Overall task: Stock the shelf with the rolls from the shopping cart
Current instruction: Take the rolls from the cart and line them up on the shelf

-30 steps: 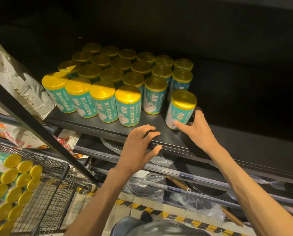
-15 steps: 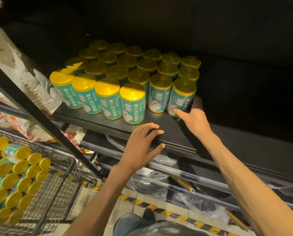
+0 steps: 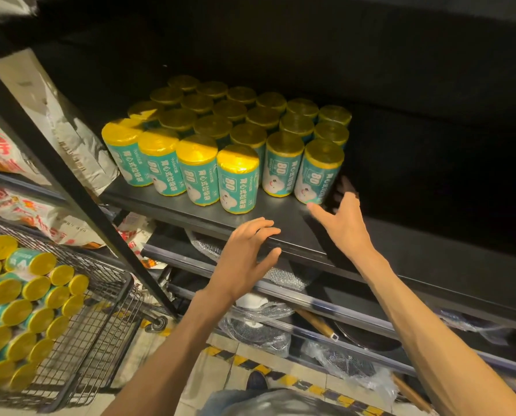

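Dark shelf [image 3: 280, 217] bears upright rolls [image 3: 238, 178]; both hands' grips open, empty.

Two bare forearms, no sleeves, dark shoe [image 3: 256, 384]

White printed sacks [image 3: 70, 139] lean at the left, behind a black upright post [image 3: 79, 199]. Below, plastic-wrapped pans [image 3: 256, 331] with wooden handles [image 3: 316, 324] lie on a lower rack. Yellow-black striped tape [image 3: 280, 376] crosses the tiled floor [image 3: 208, 385].

Twenty-three rolls on the shelf [image 3: 238, 178], roughly twenty rolls in the shopping cart [image 3: 25, 319], two hands [image 3: 247, 253].
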